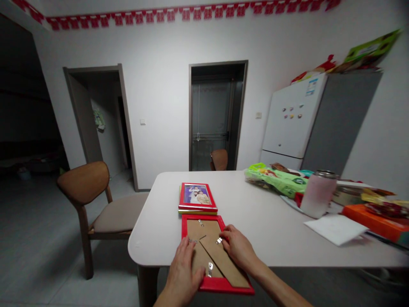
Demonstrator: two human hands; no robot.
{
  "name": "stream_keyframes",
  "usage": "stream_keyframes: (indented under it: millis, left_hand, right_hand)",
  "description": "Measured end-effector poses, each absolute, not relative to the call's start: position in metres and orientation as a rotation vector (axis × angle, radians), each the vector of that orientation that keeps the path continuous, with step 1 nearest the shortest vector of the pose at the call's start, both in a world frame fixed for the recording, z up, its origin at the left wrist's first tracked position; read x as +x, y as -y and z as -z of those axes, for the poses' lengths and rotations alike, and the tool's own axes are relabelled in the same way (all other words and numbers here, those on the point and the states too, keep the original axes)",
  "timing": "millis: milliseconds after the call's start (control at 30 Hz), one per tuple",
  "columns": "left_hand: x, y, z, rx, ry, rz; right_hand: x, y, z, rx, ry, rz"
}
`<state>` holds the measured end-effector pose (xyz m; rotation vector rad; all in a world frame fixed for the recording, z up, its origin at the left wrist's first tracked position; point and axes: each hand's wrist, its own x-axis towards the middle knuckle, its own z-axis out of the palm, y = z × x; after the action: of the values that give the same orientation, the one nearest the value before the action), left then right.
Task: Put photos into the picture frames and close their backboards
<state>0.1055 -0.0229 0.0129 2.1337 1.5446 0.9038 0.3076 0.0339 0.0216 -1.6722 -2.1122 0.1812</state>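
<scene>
A red picture frame (226, 285) lies face down, its brown backboard (198, 228) up and its near end past the table's front edge. A slanting stand leg (223, 264) crosses the board. Small metal clips (210, 269) sit along the sides. My left hand (185, 273) rests over the left edge, fingers stretched towards the left clip and thumb apart on the board. On the right edge, my right hand (239, 248) has its fingers curled at the right clip (219, 240). Beyond the far end, a red frame with a photo (196, 196) lies face up on a yellow-green-edged one.
The white table (159, 230) holds a green bag (277, 179), a pink bottle (318, 194), a white square sheet (337, 229) and an orange box (377, 221) at right. A wooden chair (84, 183) stands at left. A fridge (292, 117) is behind.
</scene>
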Motion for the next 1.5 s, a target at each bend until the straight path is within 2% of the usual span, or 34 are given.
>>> stream_keyframes:
  millis: [167, 433, 733, 900, 1100, 1400, 1500]
  left_hand:
    - [0.102, 0.012, -0.016, 1.942, -1.632, -0.914]
    - [0.101, 0.003, -0.007, 1.95, -1.632, -0.925]
    - [0.101, 0.006, -0.008, 1.931, -1.609, -0.971]
    - [0.102, 0.004, -0.004, 1.936, -1.635, -0.989]
    - [0.101, 0.002, 0.0, 1.932, -1.64, -0.986]
    - [0.101, 0.003, 0.002, 1.913, -1.634, -1.033]
    - [0.103, 0.005, 0.001, 1.894, -1.645, -1.045]
  right_hand:
    - [0.286, -0.047, -0.025, -1.623, 2.178, -0.037]
    - [0.244, -0.082, -0.02, -1.762, 2.111, -0.058]
    - [0.242, -0.067, -0.026, -1.715, 2.145, -0.093]
    - [0.232, -0.046, -0.028, -1.439, 2.245, -0.237]
    - [0.222, -0.049, -0.027, -1.454, 2.181, -0.261]
    - [0.279, -0.015, -0.044, -1.168, 2.382, -0.763]
    - [0.282, -0.001, -0.044, -1.137, 2.395, -0.779]
